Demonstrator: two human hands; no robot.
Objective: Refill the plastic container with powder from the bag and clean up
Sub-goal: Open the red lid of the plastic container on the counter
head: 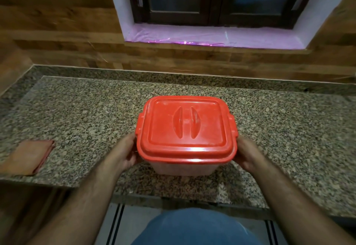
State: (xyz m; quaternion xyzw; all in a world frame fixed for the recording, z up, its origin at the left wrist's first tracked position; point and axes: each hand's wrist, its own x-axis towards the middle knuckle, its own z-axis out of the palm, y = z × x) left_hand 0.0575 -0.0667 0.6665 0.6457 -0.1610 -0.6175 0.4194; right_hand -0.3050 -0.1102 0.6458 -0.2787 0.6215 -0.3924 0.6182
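Observation:
A plastic container [185, 167] with a translucent body and a red lid [185, 129] is at the middle of the granite counter [86, 121], near its front edge. The lid is on, with a moulded handle on top and a clip at each side. My left hand [123, 154] presses against the container's left side under the lid rim. On the opposite side my right hand [248, 156] grips it the same way. No bag of powder is in view.
A folded orange cloth [30, 157] lies at the counter's front left. A wood-panelled wall rises behind the counter, with a dark window over a purple-lined sill [212, 36]. The counter's front edge runs just below the container.

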